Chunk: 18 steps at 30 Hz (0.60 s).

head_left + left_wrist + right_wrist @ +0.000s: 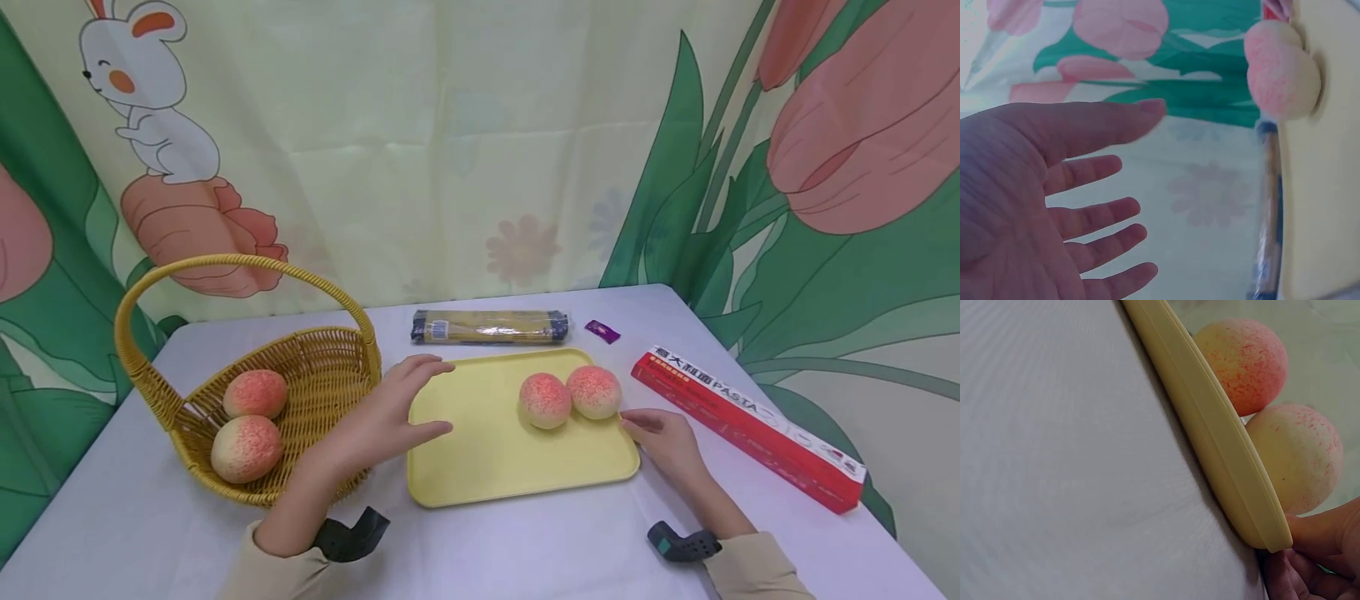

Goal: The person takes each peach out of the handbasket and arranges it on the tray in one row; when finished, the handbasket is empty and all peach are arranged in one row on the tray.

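Note:
Two pink-and-cream peaches (pixel 545 401) rest side by side on a yellow tray (pixel 480 467), toward its right half. My right hand (pixel 666 437) pinches the tray's right edge; in the right wrist view the thumb (pixel 1325 530) lies at the rim and the curled fingers sit beneath it. My left hand (pixel 393 412) hovers over the tray's left edge, thumb and fingers spread apart with nothing between them. The left wrist view shows that palm (pixel 1004 194) and its extended fingers. Left of it, a woven basket (pixel 322 375) with a tall handle holds two more peaches (pixel 247 450).
Behind the tray lies a clear-wrapped pack of noodles (pixel 491 327), with a small purple packet (pixel 602 332) to its right. A red pasta box (pixel 750 425) lies diagonally at the right. A printed curtain (pixel 420 167) hangs behind the white-covered table (pixel 525 550).

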Each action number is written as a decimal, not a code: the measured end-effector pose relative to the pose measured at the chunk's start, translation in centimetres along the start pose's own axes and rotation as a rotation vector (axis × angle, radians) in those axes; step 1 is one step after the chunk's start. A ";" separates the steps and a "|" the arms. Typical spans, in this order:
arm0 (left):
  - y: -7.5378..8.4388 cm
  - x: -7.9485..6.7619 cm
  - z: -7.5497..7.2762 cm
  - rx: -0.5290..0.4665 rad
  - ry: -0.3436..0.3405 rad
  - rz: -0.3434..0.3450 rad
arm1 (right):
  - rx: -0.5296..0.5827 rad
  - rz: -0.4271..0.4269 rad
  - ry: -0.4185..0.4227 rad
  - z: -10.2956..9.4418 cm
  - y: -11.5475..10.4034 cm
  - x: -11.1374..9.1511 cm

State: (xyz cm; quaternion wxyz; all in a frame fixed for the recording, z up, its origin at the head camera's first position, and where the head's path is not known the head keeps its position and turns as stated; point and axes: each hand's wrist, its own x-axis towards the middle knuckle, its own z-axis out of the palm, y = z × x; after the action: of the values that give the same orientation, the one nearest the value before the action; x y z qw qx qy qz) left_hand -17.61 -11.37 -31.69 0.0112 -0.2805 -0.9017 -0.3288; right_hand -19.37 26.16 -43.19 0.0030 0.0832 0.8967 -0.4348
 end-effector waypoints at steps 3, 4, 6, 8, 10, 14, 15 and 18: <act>-0.3 -1.5 -1.1 0.037 0.016 -0.037 | -0.005 -0.003 0.003 0.0 0.1 0.0; -0.5 -2.0 -1.4 0.047 0.020 -0.054 | -0.007 -0.003 0.004 0.0 0.1 0.0; -0.8 -3.0 -2.1 0.068 0.026 -0.089 | -0.008 0.003 0.005 0.0 0.1 0.0; -1.2 -3.9 -2.7 0.086 0.035 -0.112 | -0.008 0.013 0.007 0.0 0.1 0.0; -1.8 -4.8 -3.2 0.098 0.047 -0.119 | -0.006 0.020 0.006 0.0 0.1 0.0; -2.9 -6.5 -4.6 0.129 0.078 -0.138 | 0.005 0.026 -0.002 0.1 0.0 0.0; -3.2 -6.9 -5.0 0.142 0.080 -0.155 | 0.006 0.027 -0.001 0.1 0.0 0.0; -4.1 -7.9 -6.2 0.156 0.071 -0.212 | 0.000 0.032 0.002 0.1 0.1 0.0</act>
State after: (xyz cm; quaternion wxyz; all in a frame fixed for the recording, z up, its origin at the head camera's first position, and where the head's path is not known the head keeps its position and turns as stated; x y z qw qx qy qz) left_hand -14.06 -21.62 -30.82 0.0302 -0.1700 -0.9481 -0.2669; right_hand -19.35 26.14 -43.27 0.0092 0.0978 0.8952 -0.4346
